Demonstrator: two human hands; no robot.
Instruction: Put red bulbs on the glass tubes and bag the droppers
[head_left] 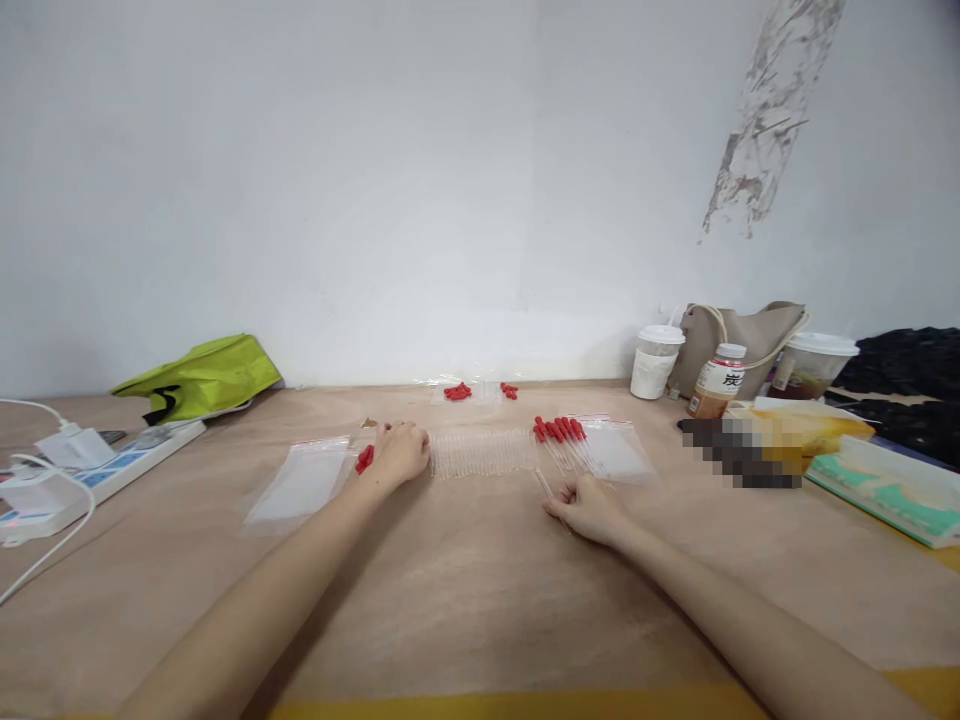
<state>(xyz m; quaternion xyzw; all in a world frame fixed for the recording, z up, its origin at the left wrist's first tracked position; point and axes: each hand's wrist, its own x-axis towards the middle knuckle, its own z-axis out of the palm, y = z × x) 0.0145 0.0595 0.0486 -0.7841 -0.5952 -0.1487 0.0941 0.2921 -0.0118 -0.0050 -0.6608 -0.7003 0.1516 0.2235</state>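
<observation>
My right hand (592,508) pinches a thin clear dropper tube (543,484), which slants up and left from the fingers. Beyond it, several dropper tubes with red rubber bulbs (559,430) lie side by side, partly over a clear zip bag (619,450). A row of bare clear tubes (481,453) fills the middle between both hands. At the row's left end rests my left hand (403,452), fingers curled down and tips hidden, so what they hold cannot be made out. Loose red bulbs (364,459) lie just left of it.
Another zip bag (304,480) lies at left. By the wall are more red bulbs (457,392) in clear plastic. A power strip (112,480) and green bag (210,375) stand left; a lidded cup (656,362), bottle (716,382) and grey bag (750,335) stand right.
</observation>
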